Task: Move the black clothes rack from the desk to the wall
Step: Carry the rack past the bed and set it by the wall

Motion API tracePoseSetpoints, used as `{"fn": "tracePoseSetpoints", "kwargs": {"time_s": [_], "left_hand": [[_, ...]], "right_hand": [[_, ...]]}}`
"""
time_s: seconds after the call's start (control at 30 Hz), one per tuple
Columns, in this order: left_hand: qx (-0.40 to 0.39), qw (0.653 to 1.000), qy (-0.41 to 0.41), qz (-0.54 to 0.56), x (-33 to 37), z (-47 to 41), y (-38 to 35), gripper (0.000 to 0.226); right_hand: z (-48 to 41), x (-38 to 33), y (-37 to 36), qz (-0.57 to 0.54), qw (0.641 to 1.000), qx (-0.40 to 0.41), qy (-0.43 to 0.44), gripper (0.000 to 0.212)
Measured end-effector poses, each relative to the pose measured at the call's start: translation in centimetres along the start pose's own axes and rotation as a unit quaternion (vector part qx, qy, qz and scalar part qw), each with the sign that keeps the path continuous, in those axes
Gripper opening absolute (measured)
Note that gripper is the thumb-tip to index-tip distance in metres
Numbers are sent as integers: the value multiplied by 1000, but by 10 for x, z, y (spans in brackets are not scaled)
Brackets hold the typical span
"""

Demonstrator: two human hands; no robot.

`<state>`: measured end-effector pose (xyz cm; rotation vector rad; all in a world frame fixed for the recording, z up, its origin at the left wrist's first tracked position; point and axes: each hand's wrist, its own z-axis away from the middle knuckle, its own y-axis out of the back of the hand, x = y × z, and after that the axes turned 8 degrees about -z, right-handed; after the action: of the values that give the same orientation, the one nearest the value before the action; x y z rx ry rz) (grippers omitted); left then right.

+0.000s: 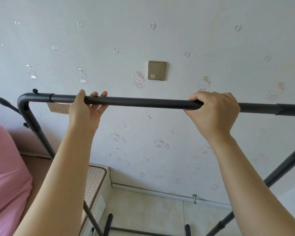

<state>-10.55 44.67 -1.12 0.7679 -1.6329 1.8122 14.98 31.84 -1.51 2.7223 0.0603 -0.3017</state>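
The black clothes rack (pixel 143 102) stands in front of me, its top bar running across the view at chest height, close to a pale wall (pixel 177 31) with cartoon-cat wallpaper. My left hand (pixel 85 109) is at the bar's left part, thumb over the top and fingers loosely spread behind it. My right hand (pixel 213 111) is wrapped firmly around the bar further right. The rack's left upright (pixel 41 135) bends down toward the floor, its right legs (pixel 279 174) slant down at the right, and its base feet (pixel 109 223) show at the bottom.
A bed with a pink cover (pixel 5 176) is at the left, with a beige mat (pixel 94 181) beside it. A gold switch plate (pixel 156 70) and a socket plate (pixel 58 108) sit on the wall. A metal door stop (pixel 194 198) stands on the tiled floor (pixel 143 210) by the skirting.
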Motion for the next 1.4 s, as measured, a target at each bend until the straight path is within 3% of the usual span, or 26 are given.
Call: {"fn": "tracePoseSetpoints", "kwargs": {"time_s": [0.73, 1.4], "left_hand": [[-41, 998, 52, 10, -13, -153, -31, 13], [-72, 997, 19, 5, -26, -183, -38, 12]], "right_hand": [[-51, 18, -124, 41, 998, 40, 1, 17], [-67, 37, -156, 36, 994, 79, 66, 20]]}}
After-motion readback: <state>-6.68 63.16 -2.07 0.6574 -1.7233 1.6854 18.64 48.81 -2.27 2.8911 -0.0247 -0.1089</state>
